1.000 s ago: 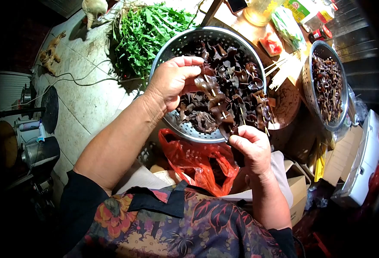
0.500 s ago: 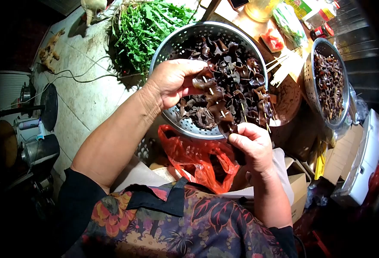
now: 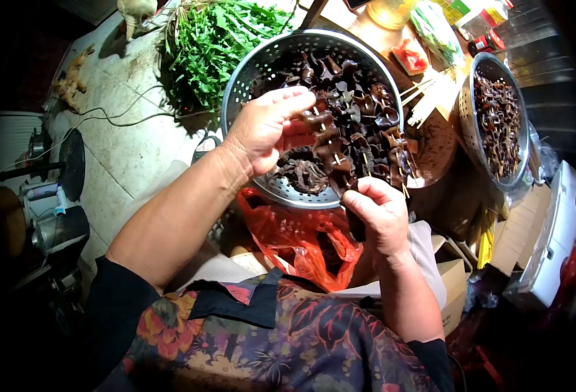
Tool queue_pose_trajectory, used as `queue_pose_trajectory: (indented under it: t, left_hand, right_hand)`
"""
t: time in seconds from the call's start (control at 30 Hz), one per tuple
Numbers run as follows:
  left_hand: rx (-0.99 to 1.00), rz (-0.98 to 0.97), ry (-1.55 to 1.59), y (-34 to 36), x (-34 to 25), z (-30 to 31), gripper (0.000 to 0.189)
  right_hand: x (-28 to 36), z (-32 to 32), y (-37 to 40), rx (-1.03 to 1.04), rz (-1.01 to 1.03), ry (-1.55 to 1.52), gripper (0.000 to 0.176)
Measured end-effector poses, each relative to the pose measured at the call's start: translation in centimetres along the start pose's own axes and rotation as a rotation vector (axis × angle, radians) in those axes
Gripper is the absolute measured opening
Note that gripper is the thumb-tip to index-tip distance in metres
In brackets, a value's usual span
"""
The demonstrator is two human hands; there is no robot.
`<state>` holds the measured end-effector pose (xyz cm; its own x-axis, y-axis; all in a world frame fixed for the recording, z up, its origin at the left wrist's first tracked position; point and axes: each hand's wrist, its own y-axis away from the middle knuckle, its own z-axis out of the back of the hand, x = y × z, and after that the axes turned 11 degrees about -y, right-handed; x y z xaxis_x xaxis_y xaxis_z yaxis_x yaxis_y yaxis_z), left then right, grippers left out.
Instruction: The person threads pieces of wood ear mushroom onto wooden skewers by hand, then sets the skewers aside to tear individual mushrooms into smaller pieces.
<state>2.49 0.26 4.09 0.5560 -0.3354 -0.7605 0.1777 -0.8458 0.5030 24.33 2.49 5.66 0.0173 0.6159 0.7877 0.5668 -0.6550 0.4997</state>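
A skewer of dark wood ear mushroom (image 3: 329, 147) slants between my two hands, over a metal colander (image 3: 228, 104). My left hand (image 3: 262, 134) is closed around its upper end, thumb and fingers pinching. At the lower end, my right hand (image 3: 383, 215) pinches the lowest piece of wood ear, and a dark piece hangs down under its fingers. Pale bits of the stick show between the folded pieces. Inside the colander lie more threaded skewers (image 3: 360, 108) and a heap of loose wood ear (image 3: 301, 173). The left fingertips partly hide the skewer's top.
To the right, a second colander (image 3: 465, 121) holds several loaded skewers. Bare bamboo sticks (image 3: 426, 104) lie beside a brown basin (image 3: 435, 153). A red plastic bag (image 3: 301, 251) sits below my hands. Leafy greens (image 3: 219, 55) are at the upper left, cardboard (image 3: 523, 225) at the right.
The skewer has tilted slightly more upright, and my right hand has shifted a little up and left at its lower end. The whole view has drifted slightly.
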Motion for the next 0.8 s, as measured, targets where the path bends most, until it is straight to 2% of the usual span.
queue_pose_trajectory:
  t: [0.07,0.1,0.23,0.43,0.47,0.6,0.73,0.8]
  left_hand:
    - [0.053,0.066,-0.178,0.2,0.2,0.0,0.028]
    - [0.123,0.059,-0.160,0.4,0.5,-0.2,0.024]
    - [0.082,0.123,-0.071,1.0,1.4,-0.9,0.021]
    - [0.098,0.196,-0.195,1.3,1.5,-0.7,0.025]
    - [0.114,0.194,-0.204,1.5,1.5,-0.8,0.024]
    - [0.068,0.186,-0.275,1.8,0.8,-1.1,0.024]
    - [0.139,0.180,-0.170,1.9,0.5,-1.6,0.034]
    - [0.143,0.078,-0.224,2.0,1.0,-1.6,0.039]
  right_hand:
    - [-0.2,0.1,-0.1,-0.018,0.032,0.014,0.008]
    - [-0.2,0.1,-0.2,-0.013,0.032,0.015,0.008]
    - [0.3,-0.3,0.0,-0.009,-0.040,-0.022,0.008]
    - [0.2,-0.2,-0.1,0.035,-0.038,-0.039,0.008]
    - [-0.4,0.1,-0.4,0.037,0.014,-0.002,0.008]
    - [0.0,-0.2,-0.4,0.048,-0.050,-0.102,0.007]
    - [0.4,-0.4,-0.7,0.037,-0.092,-0.099,0.008]
    - [0.4,-0.4,-0.8,0.043,-0.119,-0.107,0.009]
